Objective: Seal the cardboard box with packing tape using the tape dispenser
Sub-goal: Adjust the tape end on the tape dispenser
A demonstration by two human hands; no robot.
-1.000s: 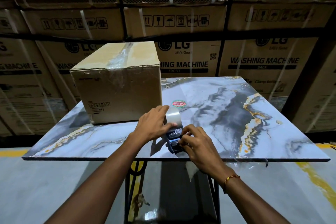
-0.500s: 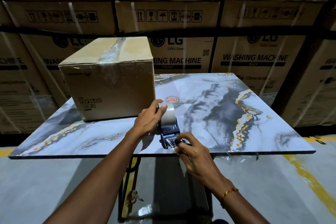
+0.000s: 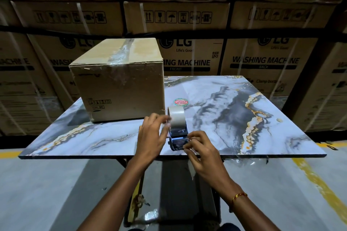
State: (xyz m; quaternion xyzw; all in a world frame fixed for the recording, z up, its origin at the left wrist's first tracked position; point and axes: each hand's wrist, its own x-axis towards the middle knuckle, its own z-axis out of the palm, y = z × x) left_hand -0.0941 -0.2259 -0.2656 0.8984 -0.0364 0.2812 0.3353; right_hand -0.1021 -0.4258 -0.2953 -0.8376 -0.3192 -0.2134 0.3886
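A brown cardboard box (image 3: 120,88) stands at the back left of the marble-patterned table (image 3: 244,118), with clear tape running along its top seam and down its front face. A blue tape dispenser (image 3: 178,135) with a roll of clear tape stands near the table's front edge. My left hand (image 3: 152,137) is blurred at the dispenser's left side, fingers at the roll. My right hand (image 3: 202,150) pinches the loose tape end at the dispenser's front mouth.
A round red and green sticker (image 3: 181,102) lies on the table behind the dispenser. Stacked washing machine cartons (image 3: 262,58) wall off the back. Grey floor with a yellow line (image 3: 319,184) lies below; scraps of clear tape hang under the table.
The view has shifted, so box and table sit further right in frame. My left hand has loosened on the roll and is moving. My right hand stays at the tape end.
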